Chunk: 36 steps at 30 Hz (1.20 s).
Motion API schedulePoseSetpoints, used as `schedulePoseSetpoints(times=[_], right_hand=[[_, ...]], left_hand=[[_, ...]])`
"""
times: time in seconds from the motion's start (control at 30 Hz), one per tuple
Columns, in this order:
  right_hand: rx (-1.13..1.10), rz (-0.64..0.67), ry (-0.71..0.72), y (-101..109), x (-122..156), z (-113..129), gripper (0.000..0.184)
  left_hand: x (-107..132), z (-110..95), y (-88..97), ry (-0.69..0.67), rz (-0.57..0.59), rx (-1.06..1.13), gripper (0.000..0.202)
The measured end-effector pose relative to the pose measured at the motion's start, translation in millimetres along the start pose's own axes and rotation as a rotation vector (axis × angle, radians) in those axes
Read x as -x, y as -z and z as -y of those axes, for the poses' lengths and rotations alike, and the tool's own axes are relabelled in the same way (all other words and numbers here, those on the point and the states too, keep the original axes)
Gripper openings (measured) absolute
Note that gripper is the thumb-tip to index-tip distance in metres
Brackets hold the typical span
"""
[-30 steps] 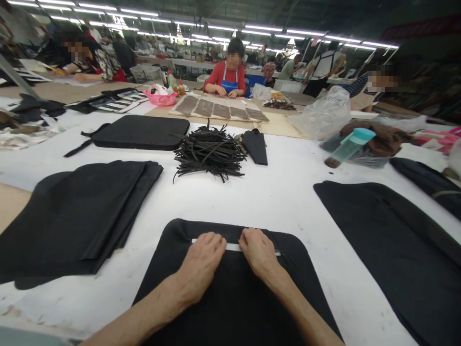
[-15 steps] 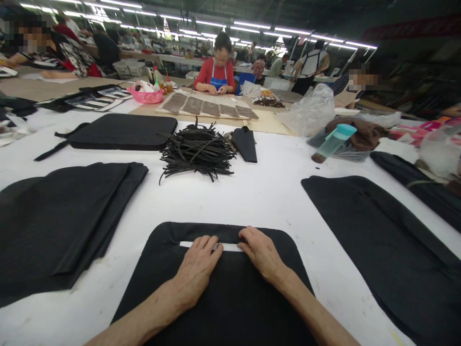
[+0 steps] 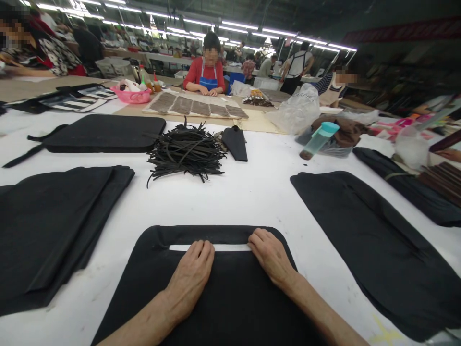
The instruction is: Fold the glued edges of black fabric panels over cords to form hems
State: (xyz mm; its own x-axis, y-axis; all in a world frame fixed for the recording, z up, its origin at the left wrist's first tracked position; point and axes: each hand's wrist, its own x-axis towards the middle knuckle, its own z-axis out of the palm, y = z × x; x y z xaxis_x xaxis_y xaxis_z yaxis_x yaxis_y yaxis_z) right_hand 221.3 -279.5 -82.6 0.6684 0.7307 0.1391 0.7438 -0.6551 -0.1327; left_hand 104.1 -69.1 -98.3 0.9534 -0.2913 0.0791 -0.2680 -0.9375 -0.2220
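Observation:
A black panel (image 3: 230, 293) of leather-like sheet, with rounded far corners, lies flat in front of me. A long narrow slot (image 3: 230, 248) runs across it near the far edge, and white shows through. My left hand (image 3: 192, 276) is closed, its fingers bent together over the slot left of its middle. At the slot's right end my right hand (image 3: 270, 254) is closed too, its curled fingers on the strip along the far edge. Both thumbs are mostly hidden, as is the way the fingertips meet the slot edges.
Black sheets (image 3: 61, 221) lie to the left, another slotted black panel (image 3: 374, 240) to the right. Beyond are a heap of black strips (image 3: 187, 151), a stack of black panels (image 3: 106, 133) and a bottle with a turquoise lid (image 3: 320, 139). A person in red (image 3: 205, 72) sits opposite.
My right hand has slid right along the slot to its end, so the hands are farther apart and more white shows between them. The whole view has shifted slightly.

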Motion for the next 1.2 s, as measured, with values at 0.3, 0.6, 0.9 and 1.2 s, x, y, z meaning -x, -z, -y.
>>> schedulePoseSetpoints(times=[0.3,0.6,0.9,1.2], right_hand=[[0.014,0.292,-0.299,18,-20,15,0.021],[0.001,0.396,-0.372,25,-31,11,0.023],[-0.024,0.382,-0.4,24,-27,9,0.021],[-0.037,0.376,-0.402,24,-31,8,0.018]], left_hand=[[-2,0,8.3,-0.013,0.055,-0.08,0.052],[-11,-1,14.2,0.009,0.097,0.027,0.059],[-17,-12,20.1,0.071,0.12,0.014,0.056],[-28,-28,17.6,-0.039,0.064,-0.088,0.046]])
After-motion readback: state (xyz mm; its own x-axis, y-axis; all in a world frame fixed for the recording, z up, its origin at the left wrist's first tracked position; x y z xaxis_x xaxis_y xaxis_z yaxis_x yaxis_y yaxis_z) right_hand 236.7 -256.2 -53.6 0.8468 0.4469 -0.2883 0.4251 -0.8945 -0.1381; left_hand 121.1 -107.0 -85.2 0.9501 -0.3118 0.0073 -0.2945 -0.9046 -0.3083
